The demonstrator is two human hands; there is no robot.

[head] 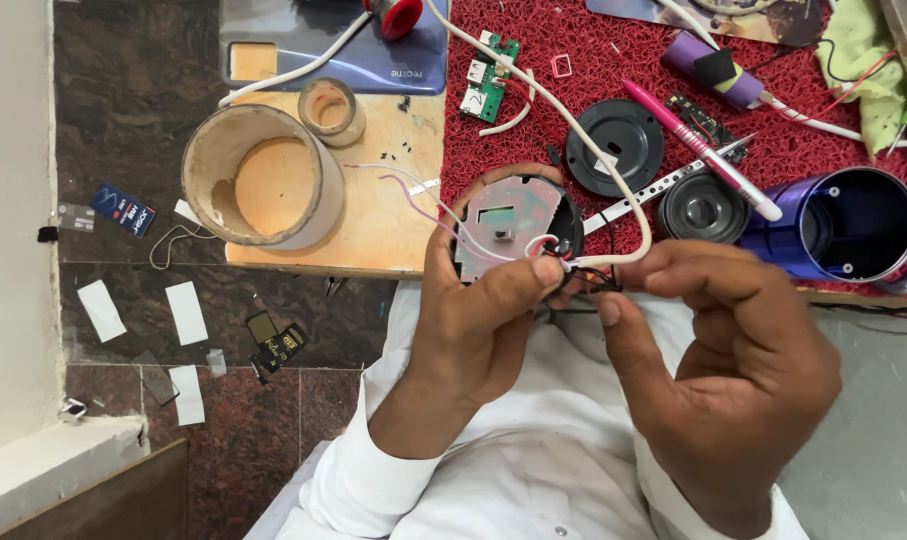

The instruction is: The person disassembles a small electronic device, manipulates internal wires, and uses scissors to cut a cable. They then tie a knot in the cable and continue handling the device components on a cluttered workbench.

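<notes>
Left hand (pixel 484 320): holds a round module (pixel 514 225) with a grey board face above the lap, at the mat's (pixel 534 110) near edge, thumb pinching thin red and white wires (pixel 546 250) against its rim. Right hand (pixel 719 350): fingers curled, tips pinching the end of a white cable (pixel 574 120) where it meets those wires; the step in hand appears to be wire joining at the module, calling for a steady fine grip. Nearby: pink pen (pixel 699 148), black disc (pixel 614 145), speaker (pixel 702 208), blue shell (pixel 839 225), green boards (pixel 489 75), cardboard ring (pixel 264 178).
</notes>
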